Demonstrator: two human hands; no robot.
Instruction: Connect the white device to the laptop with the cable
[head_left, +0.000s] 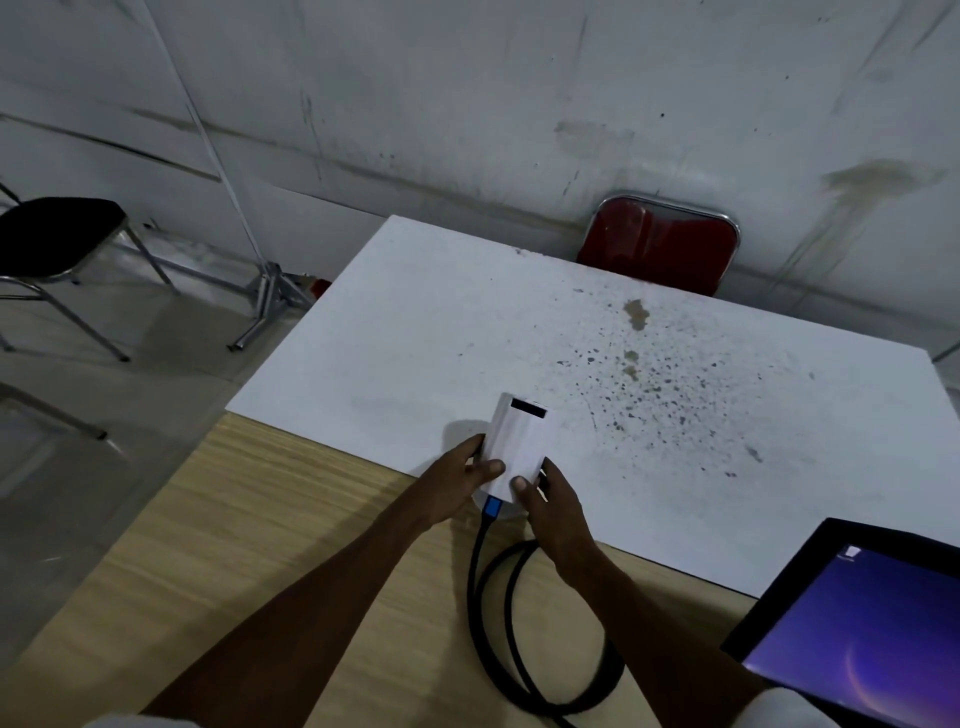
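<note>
Black cable (485, 618) loops over the wood tabletop (218, 571) between the 2 forearms, its blue plug (492, 506) seated in the near end of the white device (517, 447). Device is a flat white rectangular box, long axis running away from the camera and tilted slightly right, black slot at its far end, far end raised off the white board (571, 338). It sits over the board's near edge. Left hand (457, 480) grips its left side, thumb on top. Right hand (553, 506) grips the near right corner, thumb on top. Laptop (862, 623) at lower right, screen lit purple, well apart from the device. Board surface speckled with dark spots. Red chair (660, 244) behind the board, black chair (52, 236) far left.
</note>
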